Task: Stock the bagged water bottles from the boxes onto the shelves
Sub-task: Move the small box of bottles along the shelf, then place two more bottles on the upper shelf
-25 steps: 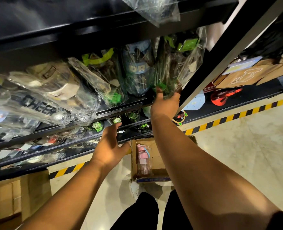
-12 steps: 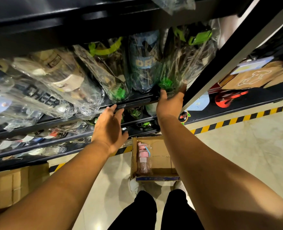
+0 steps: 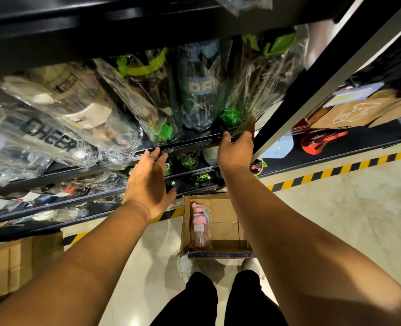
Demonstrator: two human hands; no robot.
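The head camera, the only view, looked down past two raised arms. The right hand [image 3: 236, 150] was at the front right corner of the shelf [image 3: 190, 143], with thumb and fingers curled round the base of a bagged green bottle [image 3: 256, 85]. That bottle stood on the shelf, tipped back a little. It was just beside a blue bottle [image 3: 199, 90] on its left and close to the rack's post [image 3: 296, 97] on its right.

The left hand [image 3: 147, 182] held nothing. Its fingers were straight and slightly spread, and the fingertips [image 3: 156, 152] reached the shelf's front lip; whether they pressed on it could not be told.

Below, by the person's feet, an open box [image 3: 225, 228] lay on the floor. One bagged pink bottle [image 3: 199, 225] was left inside, along the box's left wall.

The step in hand looked like seating the green bottle at the end of its row, and it seemed nearly done. The next move would call for letting go gently, since the slick bag could let the base slide off the lip. After that would come a bend down to the box for the pink bottle. This end of the row looked full, so a gap would have to be found elsewhere.
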